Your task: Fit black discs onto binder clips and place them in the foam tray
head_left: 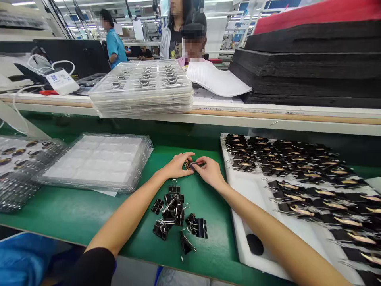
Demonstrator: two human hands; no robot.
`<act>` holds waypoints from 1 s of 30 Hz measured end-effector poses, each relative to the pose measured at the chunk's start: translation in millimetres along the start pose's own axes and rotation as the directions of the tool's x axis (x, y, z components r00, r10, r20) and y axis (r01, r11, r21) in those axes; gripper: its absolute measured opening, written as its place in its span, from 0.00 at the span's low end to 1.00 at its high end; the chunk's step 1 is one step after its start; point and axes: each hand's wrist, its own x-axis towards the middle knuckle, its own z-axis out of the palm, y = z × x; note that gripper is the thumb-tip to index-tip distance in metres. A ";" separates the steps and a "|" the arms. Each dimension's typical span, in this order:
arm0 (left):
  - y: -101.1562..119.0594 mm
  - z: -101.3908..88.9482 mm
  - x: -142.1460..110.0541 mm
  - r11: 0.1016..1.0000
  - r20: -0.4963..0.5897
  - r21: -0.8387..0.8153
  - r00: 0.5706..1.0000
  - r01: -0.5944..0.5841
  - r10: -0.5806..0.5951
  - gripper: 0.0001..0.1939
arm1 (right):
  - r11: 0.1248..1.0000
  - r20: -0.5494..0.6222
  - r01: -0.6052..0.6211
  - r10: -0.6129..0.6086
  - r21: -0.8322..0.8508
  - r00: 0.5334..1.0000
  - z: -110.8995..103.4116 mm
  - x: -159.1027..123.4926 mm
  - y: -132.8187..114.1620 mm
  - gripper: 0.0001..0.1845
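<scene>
My left hand (177,165) and my right hand (210,171) meet over the green mat (89,214), fingers pinched together on a small dark part with a coppery ring (189,165). Just below them lies a loose heap of several black binder clips (175,216). To the right, a white foam tray (253,198) carries rows of clipped dark parts (312,178). A stack of clear plastic blister trays (98,161) lies left of my hands.
Another clear tray stack (143,87) and white sheets (217,79) rest on the raised shelf (268,115). Black foam slabs (312,59) are piled at the right. Trays holding ring parts (18,159) sit far left. Other people stand behind the shelf.
</scene>
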 end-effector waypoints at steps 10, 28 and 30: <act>2.7 1.5 -6.4 1.000 -0.074 -0.026 0.997 -0.002 0.000 0.34 | 0.971 0.108 0.178 -0.163 -0.157 0.981 9.5 -6.8 0.0 0.13; 2.7 3.2 -7.3 0.983 -0.140 0.166 0.989 0.079 -0.056 0.21 | 0.793 0.368 0.596 -0.595 0.123 0.715 13.7 -42.8 -27.3 0.15; 3.9 1.9 -7.0 0.988 -0.168 0.127 0.983 0.089 -0.067 0.18 | 0.842 0.356 0.521 -0.533 0.136 0.768 13.8 -42.0 -27.7 0.11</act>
